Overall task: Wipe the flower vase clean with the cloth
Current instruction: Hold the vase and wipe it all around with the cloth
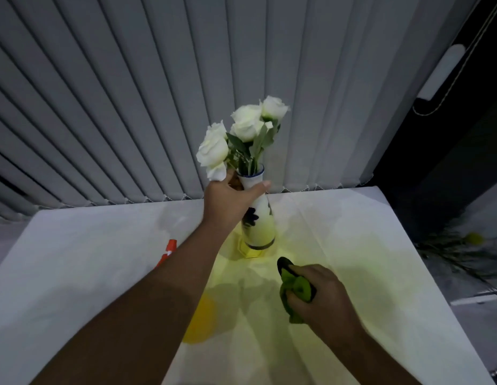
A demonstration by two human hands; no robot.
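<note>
A white flower vase (260, 226) with a blue rim and dark painted marks stands on a yellow coaster (251, 251) near the middle of the table. White roses (243, 129) fill it. My left hand (229, 202) grips the vase's neck just below the rim, thumb on the right side. My right hand (321, 294) is nearer to me and to the right of the vase, apart from it, and holds a bunched green cloth (296, 290) with a dark edge.
The table wears a white cloth (352, 245). A red and white object (168, 252) peeks out left of my left forearm. A yellow round thing (201, 320) lies under that forearm. Grey vertical blinds (130, 107) hang behind the table.
</note>
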